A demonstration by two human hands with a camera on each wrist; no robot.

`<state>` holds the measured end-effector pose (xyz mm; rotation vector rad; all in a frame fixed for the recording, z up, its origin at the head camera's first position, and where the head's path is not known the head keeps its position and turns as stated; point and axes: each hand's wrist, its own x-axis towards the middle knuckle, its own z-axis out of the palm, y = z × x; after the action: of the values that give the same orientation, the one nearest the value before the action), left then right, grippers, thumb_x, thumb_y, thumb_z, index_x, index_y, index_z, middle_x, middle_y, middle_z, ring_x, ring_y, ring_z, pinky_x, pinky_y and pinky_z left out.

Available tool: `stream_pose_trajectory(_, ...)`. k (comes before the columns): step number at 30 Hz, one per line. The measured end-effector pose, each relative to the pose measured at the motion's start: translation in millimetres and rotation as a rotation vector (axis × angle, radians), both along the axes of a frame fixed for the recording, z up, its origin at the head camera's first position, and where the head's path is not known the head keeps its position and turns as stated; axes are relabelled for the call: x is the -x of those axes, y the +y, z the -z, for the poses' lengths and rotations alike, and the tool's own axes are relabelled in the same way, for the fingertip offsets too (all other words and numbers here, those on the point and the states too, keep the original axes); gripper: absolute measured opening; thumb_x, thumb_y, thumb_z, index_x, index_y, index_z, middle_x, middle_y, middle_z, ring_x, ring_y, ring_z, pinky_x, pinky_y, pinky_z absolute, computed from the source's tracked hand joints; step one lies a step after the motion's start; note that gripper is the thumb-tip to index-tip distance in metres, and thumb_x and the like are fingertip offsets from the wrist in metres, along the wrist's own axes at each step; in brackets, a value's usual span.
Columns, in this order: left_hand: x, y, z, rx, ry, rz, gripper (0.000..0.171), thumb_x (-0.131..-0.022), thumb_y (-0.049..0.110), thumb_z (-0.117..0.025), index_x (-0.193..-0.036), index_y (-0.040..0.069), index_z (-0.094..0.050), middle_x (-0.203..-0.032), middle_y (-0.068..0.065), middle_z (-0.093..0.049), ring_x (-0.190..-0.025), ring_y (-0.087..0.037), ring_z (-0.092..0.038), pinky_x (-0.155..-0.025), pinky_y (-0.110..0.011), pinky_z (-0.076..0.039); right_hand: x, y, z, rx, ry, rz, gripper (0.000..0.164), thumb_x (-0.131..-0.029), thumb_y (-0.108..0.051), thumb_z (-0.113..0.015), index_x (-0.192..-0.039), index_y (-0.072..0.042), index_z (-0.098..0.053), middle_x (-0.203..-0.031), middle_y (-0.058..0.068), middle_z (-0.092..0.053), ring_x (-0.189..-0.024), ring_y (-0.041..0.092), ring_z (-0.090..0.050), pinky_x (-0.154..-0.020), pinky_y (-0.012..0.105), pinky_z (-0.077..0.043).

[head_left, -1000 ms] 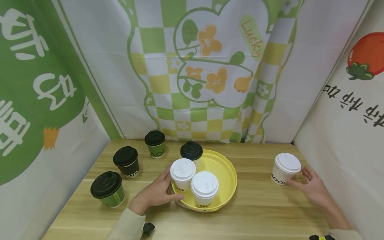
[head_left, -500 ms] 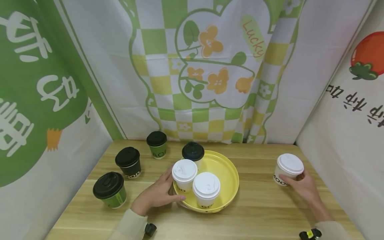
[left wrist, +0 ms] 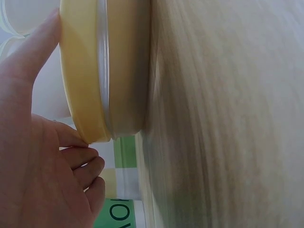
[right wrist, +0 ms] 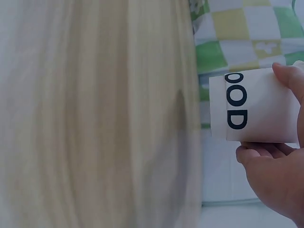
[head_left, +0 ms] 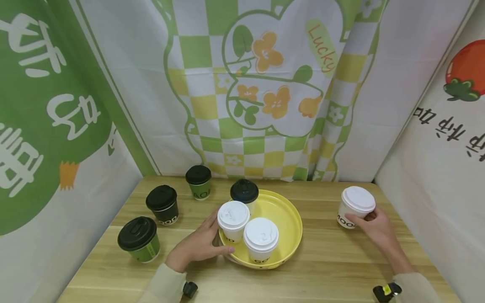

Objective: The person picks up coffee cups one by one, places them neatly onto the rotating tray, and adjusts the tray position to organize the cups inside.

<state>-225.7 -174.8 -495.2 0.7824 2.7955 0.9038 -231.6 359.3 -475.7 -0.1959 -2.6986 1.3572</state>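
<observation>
My right hand [head_left: 379, 229] grips a white paper cup [head_left: 346, 212] with a white lid. In the right wrist view the cup's base [right wrist: 218, 107] shows a gap above the tabletop. My left hand [head_left: 201, 244] holds the near left edge of a round yellow tray [head_left: 289, 227]. Its thumb and index finger [left wrist: 71, 137] touch the rim in the left wrist view, with the other fingers curled. On the tray stand a white-lidded cup [head_left: 233, 216], another white-lidded cup [head_left: 261, 235] nearer me, and a black-lidded cup [head_left: 244, 191] behind them.
Left of the tray stand a green cup [head_left: 145, 252] with a black lid, a black cup [head_left: 168, 213] and a smaller green cup [head_left: 201, 190]. A checkered curtain [head_left: 273, 145] hangs behind the wooden table [head_left: 322, 269]; printed cloth walls flank both sides.
My right hand has closed round the white cup at the right and raised it, moving slightly left. The left hand stays at the tray, and the cups there have not moved.
</observation>
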Motion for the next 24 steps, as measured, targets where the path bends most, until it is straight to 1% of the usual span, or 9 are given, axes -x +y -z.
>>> stream_pose_trajectory(5, 0.3, -0.5, 0.0, 0.008, -0.007, -0.001, 0.124, -0.088, 0.061, -0.080, -0.170, 0.006, -0.006, -0.179, -0.019, -0.004, -0.164, -0.042, -0.014, -0.127, -0.062, -0.031, 3.2, -24.3, -14.3, 0.019, 0.046, -0.065, 0.086, -0.095, -0.044, -0.080, -0.158, -0.002, -0.040, -0.150, 0.025, -0.057, -0.102, -0.019, -0.050, -0.085, 0.005, -0.047)
stream_pose_trajectory(6, 0.6, -0.5, 0.3, 0.011, -0.007, -0.001, 0.124, -0.088, 0.061, -0.079, -0.171, 0.006, -0.006, -0.179, -0.018, -0.003, -0.164, -0.042, -0.014, -0.127, -0.061, -0.031, 4.3, -30.0, -16.2, 0.037, 0.058, -0.084, 0.084, -0.095, -0.041, -0.080, -0.157, -0.001, -0.041, -0.149, 0.025, -0.058, -0.102, -0.020, -0.052, -0.086, 0.006, -0.048)
stream_pose_trajectory(8, 1.0, -0.4, 0.7, 0.015, -0.007, -0.001, 0.124, -0.088, 0.062, -0.079, -0.171, 0.007, -0.005, -0.179, -0.017, -0.003, -0.164, -0.041, -0.014, -0.128, -0.061, -0.031, 6.0, -42.0, -20.3, 0.065, 0.073, -0.121, 0.082, -0.095, -0.038, -0.082, -0.157, -0.002, -0.042, -0.149, 0.025, -0.059, -0.103, -0.019, -0.054, -0.087, 0.008, -0.050)
stream_pose_trajectory(11, 1.0, -0.3, 0.8, 0.014, -0.006, 0.001, 0.124, -0.088, 0.062, -0.079, -0.171, 0.007, -0.005, -0.179, -0.017, -0.002, -0.164, -0.042, -0.014, -0.127, -0.061, -0.031, 9.4, -60.4, -26.3, 0.118, 0.080, -0.180, 0.081, -0.094, -0.034, -0.083, -0.157, -0.002, -0.042, -0.149, 0.024, -0.059, -0.112, -0.008, -0.060, -0.091, 0.012, -0.053)
stream_pose_trajectory(14, 0.9, -0.4, 0.3, 0.011, -0.005, 0.003, 0.123, -0.088, 0.062, -0.079, -0.171, 0.007, -0.005, -0.179, -0.017, -0.003, -0.164, -0.042, -0.014, -0.127, -0.061, -0.031, 12.7, -79.5, -31.0, 0.138, 0.089, -0.230, 0.081, -0.093, -0.032, -0.084, -0.156, -0.002, -0.043, -0.147, 0.024, -0.060, -0.121, 0.010, -0.064, -0.092, 0.015, -0.055)
stream_pose_trajectory(16, 0.9, -0.4, 0.0, 0.011, 0.001, 0.005, 0.123, -0.088, 0.063, -0.078, -0.171, 0.007, -0.006, -0.179, -0.018, -0.004, -0.164, -0.042, -0.015, -0.127, -0.062, -0.032, 15.1, -92.6, -32.9, 0.151, 0.106, -0.259, 0.080, -0.091, -0.029, -0.086, -0.155, -0.002, -0.045, -0.145, 0.025, -0.061, -0.124, 0.022, -0.065, -0.091, 0.017, -0.057)
stream_pose_trajectory(18, 1.1, -0.5, -0.2, 0.013, 0.007, 0.007, 0.123, -0.088, 0.063, -0.078, -0.171, 0.007, -0.007, -0.179, -0.019, -0.004, -0.164, -0.042, -0.015, -0.127, -0.061, -0.032, 17.8, -105.4, -33.1, 0.166, 0.126, -0.296, 0.080, -0.091, -0.025, -0.087, -0.154, -0.001, -0.045, -0.144, 0.025, -0.062, -0.127, 0.031, -0.064, -0.092, 0.018, -0.057)
stream_pose_trajectory(21, 1.2, -0.9, 0.2, 0.019, 0.015, 0.009, 0.123, -0.088, 0.063, -0.079, -0.170, 0.006, -0.007, -0.178, -0.020, -0.005, -0.164, -0.042, -0.016, -0.127, -0.060, -0.032, 21.3, -123.5, -31.3, 0.207, 0.138, -0.357, 0.079, -0.089, -0.018, -0.087, -0.154, 0.000, -0.046, -0.143, 0.025, -0.062, -0.129, 0.038, -0.064, -0.096, 0.020, -0.057)
stream_pose_trajectory(24, 1.3, -1.4, 1.3, 0.023, 0.017, 0.008, 0.124, -0.088, 0.063, -0.079, -0.170, 0.005, -0.007, -0.178, -0.020, -0.005, -0.164, -0.041, -0.015, -0.127, -0.060, -0.032, 24.6, -139.9, -27.2, 0.242, 0.128, -0.408, 0.081, -0.088, -0.016, -0.088, -0.155, -0.001, -0.045, -0.143, 0.025, -0.063, -0.131, 0.041, -0.063, -0.100, 0.023, -0.057)
